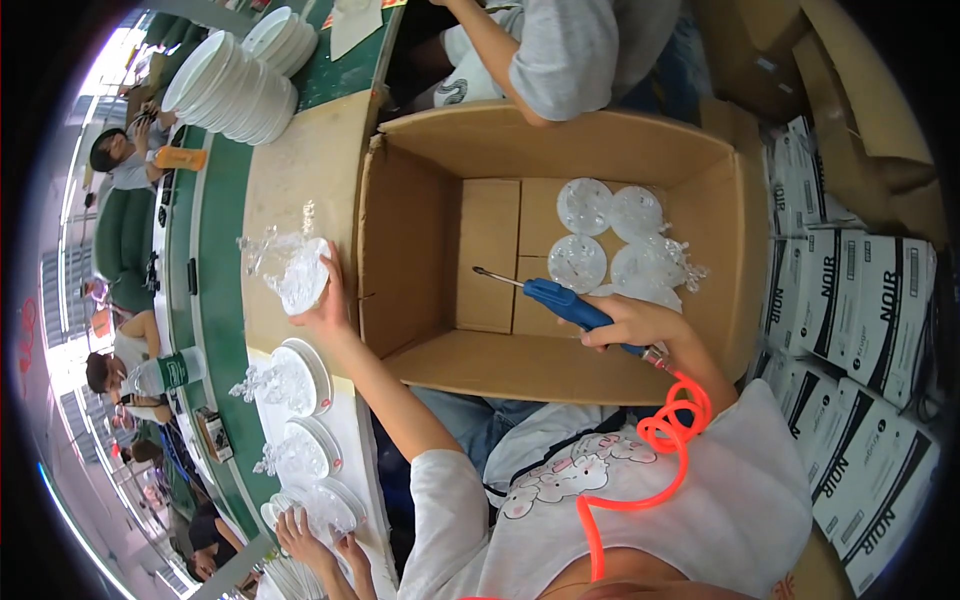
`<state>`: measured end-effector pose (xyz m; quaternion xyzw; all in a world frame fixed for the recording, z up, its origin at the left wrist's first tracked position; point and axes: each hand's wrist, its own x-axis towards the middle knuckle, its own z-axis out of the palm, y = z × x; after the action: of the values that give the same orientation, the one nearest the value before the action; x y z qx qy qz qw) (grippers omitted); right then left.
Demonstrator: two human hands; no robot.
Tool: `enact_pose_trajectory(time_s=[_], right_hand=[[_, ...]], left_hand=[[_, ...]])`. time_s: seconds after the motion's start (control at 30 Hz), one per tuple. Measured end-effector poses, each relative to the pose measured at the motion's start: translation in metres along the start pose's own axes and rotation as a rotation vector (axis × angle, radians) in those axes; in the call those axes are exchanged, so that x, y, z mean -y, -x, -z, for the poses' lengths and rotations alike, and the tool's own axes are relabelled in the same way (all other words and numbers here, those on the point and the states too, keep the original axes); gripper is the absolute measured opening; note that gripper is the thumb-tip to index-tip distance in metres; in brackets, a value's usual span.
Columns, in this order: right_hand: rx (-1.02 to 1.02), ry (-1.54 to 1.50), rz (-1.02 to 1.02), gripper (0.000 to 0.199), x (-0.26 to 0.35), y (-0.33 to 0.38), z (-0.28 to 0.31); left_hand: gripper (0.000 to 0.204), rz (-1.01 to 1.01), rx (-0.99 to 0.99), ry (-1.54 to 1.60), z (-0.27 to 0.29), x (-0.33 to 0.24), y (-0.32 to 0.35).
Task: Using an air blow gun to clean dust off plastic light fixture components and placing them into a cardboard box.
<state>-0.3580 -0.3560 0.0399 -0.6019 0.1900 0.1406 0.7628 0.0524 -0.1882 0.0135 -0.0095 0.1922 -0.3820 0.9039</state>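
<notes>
My left hand [325,305] grips the edge of a white round disc [304,280] with clear, crystal-like pieces [268,252] on its far side. It holds the disc tilted over the bench at the left of the carton. In my right hand [640,322] is a blue air blow gun [562,302] with a thin metal nozzle pointing left above the carton. A red coiled hose [672,420] runs from its handle down across my shirt. Below it, the open cardboard carton [540,378] holds several similar white discs [577,262] on its right side, partly hidden by my right hand.
More discs with clear pieces [300,375] lie along the white bench, where a co-worker's hands [312,548] touch one. Stacked white discs [225,90] stand at the far left. Another person [560,60] sits beyond the carton. Printed boxes [860,310] are piled on the right.
</notes>
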Motion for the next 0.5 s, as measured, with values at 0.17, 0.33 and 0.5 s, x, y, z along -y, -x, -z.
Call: enact_pose_trajectory(time_s=[0.17,0.33,0.5], right_hand=[[-0.03,-0.008,-0.021,0.041,-0.003,-0.001,0.0],[-0.064,0.002,-0.022,0.041,0.001,-0.002,0.0],[-0.101,0.062,-0.022,0.042,0.003,-0.002,0.0]], left_hand=[[0.116,-0.009,-0.152,0.354,-0.006,0.018,0.023],[0.104,0.111,0.017,0.001,0.01,0.01,0.034],[0.091,0.142,0.024,-0.211,0.015,0.008,0.039]])
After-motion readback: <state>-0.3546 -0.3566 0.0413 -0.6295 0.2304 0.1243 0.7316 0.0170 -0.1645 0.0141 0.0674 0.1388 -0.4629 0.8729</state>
